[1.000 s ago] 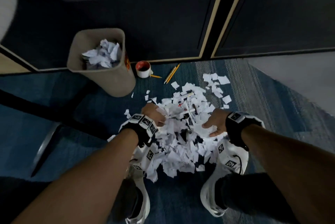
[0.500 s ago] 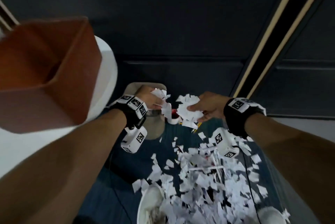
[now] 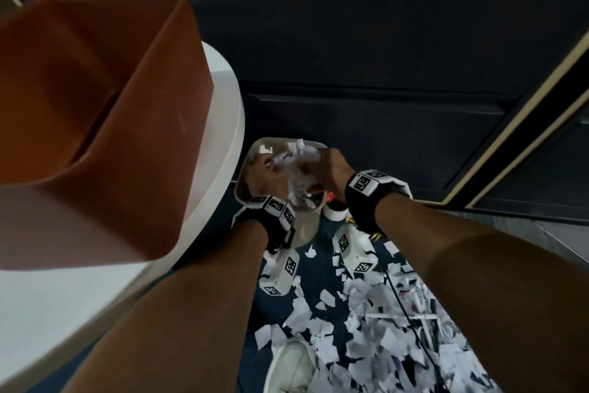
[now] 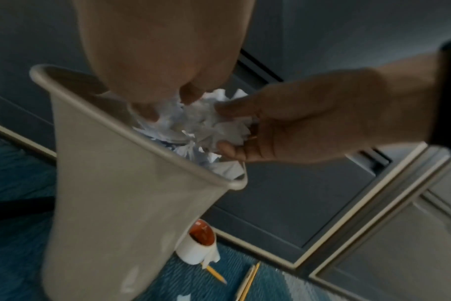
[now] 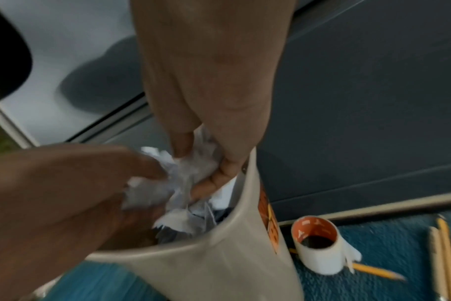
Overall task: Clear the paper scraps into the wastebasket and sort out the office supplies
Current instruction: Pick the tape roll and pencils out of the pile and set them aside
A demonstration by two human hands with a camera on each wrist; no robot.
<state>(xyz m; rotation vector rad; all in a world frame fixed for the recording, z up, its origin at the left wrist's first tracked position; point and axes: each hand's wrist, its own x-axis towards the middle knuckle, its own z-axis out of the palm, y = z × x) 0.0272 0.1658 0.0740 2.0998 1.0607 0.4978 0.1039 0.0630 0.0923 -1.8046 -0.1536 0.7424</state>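
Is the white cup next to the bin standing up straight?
No, the white cup lies tipped on its side on the blue carpet beside the wastebasket, its orange inside showing.

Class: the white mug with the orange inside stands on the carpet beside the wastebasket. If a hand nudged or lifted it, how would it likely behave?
The mug looks rigid and probably breakable, so it should lift without flexing. It stands upright on soft carpet, so a push would more likely tip it than slide it. On its side its round body would probably roll, perhaps toward the pencils.
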